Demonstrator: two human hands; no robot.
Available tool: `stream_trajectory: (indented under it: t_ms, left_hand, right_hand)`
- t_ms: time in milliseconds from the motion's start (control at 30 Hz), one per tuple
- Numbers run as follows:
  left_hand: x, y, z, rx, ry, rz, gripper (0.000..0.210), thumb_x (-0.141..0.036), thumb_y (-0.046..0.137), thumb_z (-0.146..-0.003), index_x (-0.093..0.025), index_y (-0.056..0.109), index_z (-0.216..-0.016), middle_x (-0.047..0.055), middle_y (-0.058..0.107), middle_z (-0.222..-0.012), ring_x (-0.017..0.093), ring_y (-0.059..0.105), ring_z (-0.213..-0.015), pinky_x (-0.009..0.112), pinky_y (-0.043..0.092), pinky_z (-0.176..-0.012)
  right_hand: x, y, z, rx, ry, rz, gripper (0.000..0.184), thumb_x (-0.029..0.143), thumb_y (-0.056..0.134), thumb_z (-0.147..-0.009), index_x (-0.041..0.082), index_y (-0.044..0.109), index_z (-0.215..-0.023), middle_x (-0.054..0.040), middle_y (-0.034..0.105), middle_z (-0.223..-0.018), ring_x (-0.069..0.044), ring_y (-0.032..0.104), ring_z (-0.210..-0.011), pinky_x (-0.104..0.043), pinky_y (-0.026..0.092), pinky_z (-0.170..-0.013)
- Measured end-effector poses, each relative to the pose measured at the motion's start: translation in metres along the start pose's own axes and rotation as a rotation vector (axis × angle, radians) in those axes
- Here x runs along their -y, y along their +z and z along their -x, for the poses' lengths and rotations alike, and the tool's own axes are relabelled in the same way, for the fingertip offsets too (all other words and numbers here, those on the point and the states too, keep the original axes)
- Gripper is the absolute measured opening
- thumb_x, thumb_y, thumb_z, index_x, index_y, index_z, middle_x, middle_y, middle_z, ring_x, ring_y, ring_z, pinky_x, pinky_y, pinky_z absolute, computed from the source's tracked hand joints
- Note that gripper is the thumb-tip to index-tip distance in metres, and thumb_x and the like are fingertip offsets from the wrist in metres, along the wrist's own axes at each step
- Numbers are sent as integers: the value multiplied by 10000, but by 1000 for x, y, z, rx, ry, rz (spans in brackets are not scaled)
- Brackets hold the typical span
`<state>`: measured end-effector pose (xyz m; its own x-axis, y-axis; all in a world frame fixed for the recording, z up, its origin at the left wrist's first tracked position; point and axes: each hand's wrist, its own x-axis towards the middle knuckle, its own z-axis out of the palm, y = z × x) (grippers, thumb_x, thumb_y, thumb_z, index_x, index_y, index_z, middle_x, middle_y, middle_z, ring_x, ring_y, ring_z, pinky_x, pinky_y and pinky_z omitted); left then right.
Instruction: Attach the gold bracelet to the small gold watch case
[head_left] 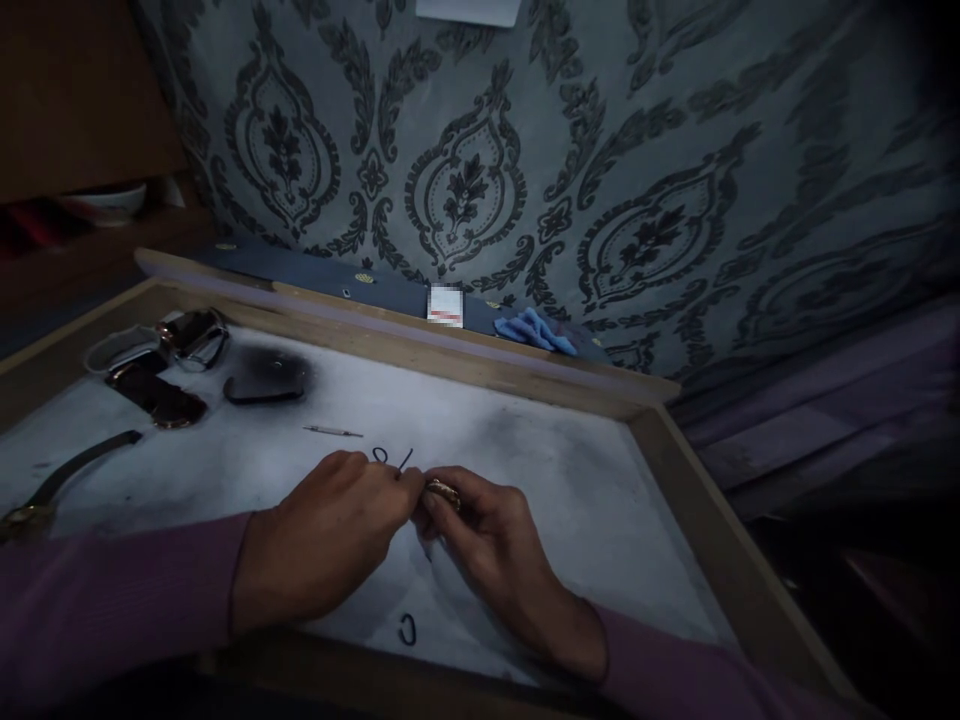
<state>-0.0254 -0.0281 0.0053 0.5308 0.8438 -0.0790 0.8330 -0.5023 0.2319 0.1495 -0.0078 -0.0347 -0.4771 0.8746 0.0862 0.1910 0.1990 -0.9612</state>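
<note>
My right hand [491, 540] is closed around a small gold-coloured watch case [444, 492], which shows between thumb and fingers. My left hand [337, 530] is closed in a pinch, its fingertips meeting the case's left side; what they grip is hidden. A thin dark strip [406, 460] sticks up behind the left fingers, and beside it lies a small dark loop [380, 454]. Farther back on the white surface rests a thin metal spring-bar tool [334, 431]. Below the hands lies an open, curved dark piece [407, 629].
Raised wooden edges [690, 510] border the white work surface. Several watches [157, 395] lie at the left, near a dark curved object [266, 388]. A watch with a long strap [82, 465] is nearer. Behind the rim are a blue cloth [534, 329] and small white box [445, 305].
</note>
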Motion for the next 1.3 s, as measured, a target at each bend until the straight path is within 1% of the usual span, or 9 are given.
stream_trajectory:
  t_ms: [133, 300, 467, 567, 667, 800, 933, 1133, 1300]
  left_hand:
    - [-2, 2, 1, -16, -8, -18, 271, 37, 431, -804, -161, 562, -934, 56, 696, -809, 245, 661, -711, 366, 506, -655]
    - [-3, 0, 0, -18, -11, -8, 268, 38, 441, -817, -157, 574, -943, 52, 693, -815, 243, 653, -714, 366, 488, -665]
    - [14, -6, -3, -54, 4, 117, 199, -33, 444, -868, -178, 575, -827, 6, 647, -703, 175, 592, -610, 274, 365, -550]
    - [27, -6, -1, -95, 5, 191, 225, -69, 420, -910, -175, 570, -780, 2, 607, -731, 148, 550, -644, 272, 351, -587]
    - [35, -4, 4, -90, 25, 152, 211, -84, 436, -919, -166, 603, -820, 18, 598, -783, 158, 530, -700, 287, 350, -626]
    - [37, -1, 5, -3, 11, 141, 153, -103, 489, -913, -164, 618, -860, 24, 622, -825, 182, 552, -790, 303, 365, -682]
    - [40, -8, 0, -1, 11, 127, 64, -127, 560, -887, -170, 590, -849, 13, 619, -835, 181, 555, -812, 290, 372, -684]
    - [59, -31, 0, -44, -169, -97, 83, -120, 487, -914, -153, 555, -879, 68, 607, -953, 223, 555, -892, 320, 398, -711]
    - [78, -25, 5, -21, -191, -117, 47, -133, 486, -890, -162, 519, -876, 62, 569, -933, 218, 552, -838, 324, 406, -700]
  right_hand:
    - [2, 2, 0, -15, -9, 21, 167, 206, 529, -903, 157, 681, -854, -3, 593, -637, -130, 547, -588, -251, 437, -548]
    - [-2, 1, -1, -15, -17, -44, 156, 220, 549, -900, 163, 693, -891, 0, 610, -656, -124, 566, -586, -248, 463, -556]
    - [-9, -4, -5, 55, 43, -265, 173, 317, 619, -882, 164, 690, -923, -44, 691, -776, -148, 653, -670, -286, 548, -636]
    - [-10, -7, -7, 61, 71, -333, 190, 347, 659, -865, 167, 701, -911, -61, 717, -830, -157, 677, -734, -304, 570, -700]
    - [-11, -9, -8, 50, 84, -355, 187, 350, 680, -854, 173, 714, -904, -60, 723, -838, -158, 685, -745, -317, 580, -722]
    - [-12, -9, -8, 50, 86, -388, 187, 346, 691, -846, 183, 716, -934, -56, 726, -862, -149, 692, -744, -310, 584, -723]
    - [-12, -9, -9, 64, 96, -403, 201, 354, 687, -853, 177, 696, -948, -50, 723, -849, -136, 689, -737, -275, 572, -697]
    - [-5, -13, -11, 84, 164, -468, 202, 346, 711, -840, 164, 622, -839, -40, 718, -825, -123, 686, -723, -245, 555, -676]
    - [-1, -15, -12, 126, 181, -528, 201, 328, 728, -827, 162, 615, -851, -50, 734, -895, -112, 695, -749, -240, 561, -704]
